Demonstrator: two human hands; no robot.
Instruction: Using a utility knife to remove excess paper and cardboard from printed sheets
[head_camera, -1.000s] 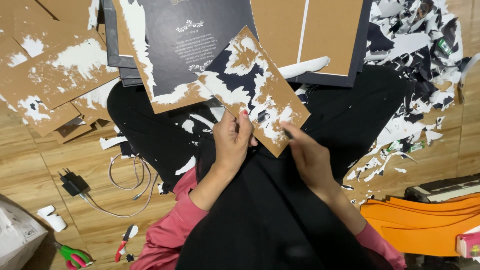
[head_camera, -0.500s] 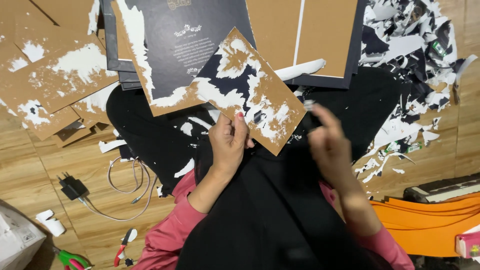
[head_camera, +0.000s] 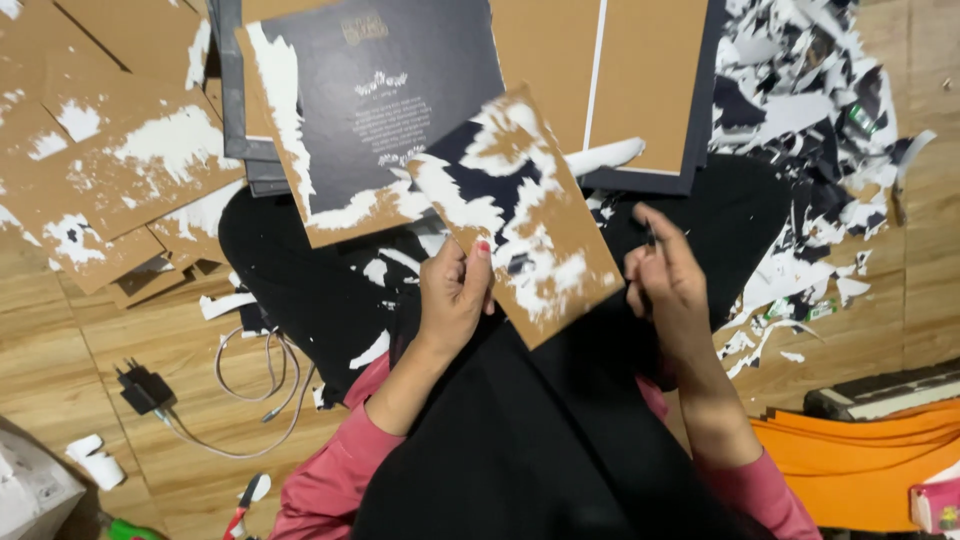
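Observation:
My left hand (head_camera: 455, 295) grips the lower left edge of a brown cardboard panel (head_camera: 535, 235) that carries torn white and dark paper remnants. It holds the panel tilted above my black-clothed lap. My right hand (head_camera: 665, 285) is off the panel's right edge, clear of it, with its fingers pinched on a small dark paper scrap (head_camera: 650, 238). Both sleeves are pink.
A dark printed sheet (head_camera: 370, 110) lies beyond the panel. Peeled brown boards (head_camera: 110, 170) are stacked at the left and more brown panels (head_camera: 600, 80) lie at the top. Torn paper scraps (head_camera: 820, 150) litter the right. A charger (head_camera: 145, 388) with cable and orange fabric (head_camera: 860, 460) lie on the wooden floor.
My right hand has pulled away from the panel's lower right edge and now sits beside it. The left hand has kept its hold, and the panel has tilted slightly.

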